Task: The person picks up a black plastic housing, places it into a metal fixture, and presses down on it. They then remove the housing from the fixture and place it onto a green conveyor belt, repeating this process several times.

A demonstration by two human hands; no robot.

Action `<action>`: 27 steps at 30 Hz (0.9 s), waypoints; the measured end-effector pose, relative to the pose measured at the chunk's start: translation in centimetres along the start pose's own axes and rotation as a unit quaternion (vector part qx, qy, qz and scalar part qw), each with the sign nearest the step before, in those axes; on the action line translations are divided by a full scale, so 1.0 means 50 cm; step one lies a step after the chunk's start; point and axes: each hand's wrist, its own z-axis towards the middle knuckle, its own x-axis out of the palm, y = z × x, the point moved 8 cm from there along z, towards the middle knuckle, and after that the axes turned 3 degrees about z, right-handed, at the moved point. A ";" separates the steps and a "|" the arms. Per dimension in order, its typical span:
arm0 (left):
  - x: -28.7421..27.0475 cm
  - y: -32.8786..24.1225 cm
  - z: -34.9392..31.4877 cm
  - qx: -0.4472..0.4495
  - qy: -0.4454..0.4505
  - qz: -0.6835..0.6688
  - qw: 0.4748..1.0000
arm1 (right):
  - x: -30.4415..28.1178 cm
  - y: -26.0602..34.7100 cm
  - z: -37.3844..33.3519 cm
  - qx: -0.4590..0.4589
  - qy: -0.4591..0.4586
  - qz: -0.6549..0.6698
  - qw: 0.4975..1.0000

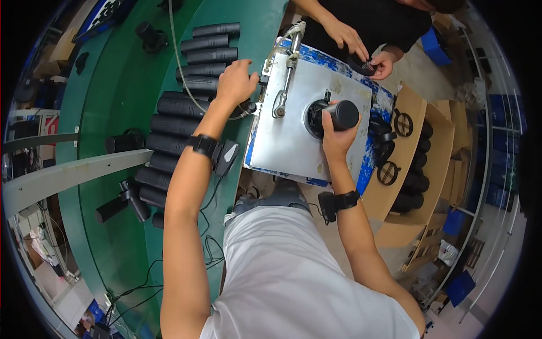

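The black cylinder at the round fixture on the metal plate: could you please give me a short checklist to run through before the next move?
1. Right hand grips the black cylinder: ok, fingers wrapped round its side.
2. Cylinder lined up with the round fixture on the metal plate: cannot tell, the hand covers the joint.
3. Left hand away from the fixture: ok, it rests at the plate's left edge by the row of black tubes.
4. Lever clamp clear of the cylinder: ok, it lies apart to the left.
5. Co-worker's hands clear: ok, they work beyond the plate's far edge.
6. Cardboard box within reach: ok, right of the plate.
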 end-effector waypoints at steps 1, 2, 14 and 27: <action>0.015 -0.011 0.003 0.031 0.012 0.088 0.996 | -0.008 0.000 -0.008 -0.004 0.004 0.004 1.000; 0.024 -0.009 0.009 0.029 0.013 0.087 0.996 | -0.011 -0.004 -0.008 -0.003 0.006 0.002 1.000; -0.065 0.005 -0.073 -0.015 -0.074 -0.026 0.997 | -0.003 0.082 0.013 -0.080 0.060 -0.170 0.980; -0.475 -0.099 -0.541 -0.092 -0.236 -0.096 0.963 | 0.314 0.449 -0.248 -0.135 0.569 0.113 0.803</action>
